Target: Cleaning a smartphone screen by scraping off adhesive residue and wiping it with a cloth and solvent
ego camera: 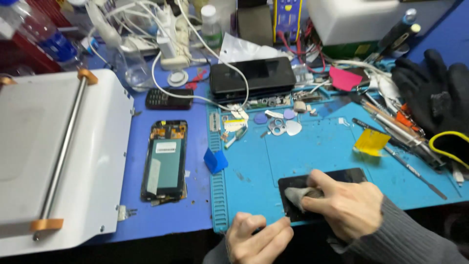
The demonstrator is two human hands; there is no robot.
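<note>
- Head view: a black glass panel [325, 188] lies flat at the near edge of the blue mat [317, 151], toward its middle.
- The right hand [342, 203] rests on top of the panel, wrist angled in from the lower right. Its fingers are curled tight, pinching a small grey cloth [294, 195] against the glass.
- The left hand [256, 239] sits at the mat's near edge, just left of the panel. Its fingers are half curled and hold nothing; the fingertips press at the panel's near left corner.
- Risk, as I judge it: the panel lies right at the mat's near edge, so a hard push with the cloth could slide it off toward the person if the left hand's brace slips.
- Grit caught under the cloth could scratch the glass, and loose picks [288, 124] lie close behind on the mat.
- An opened phone [165, 160] lies well apart, on the table left of the mat.
</note>
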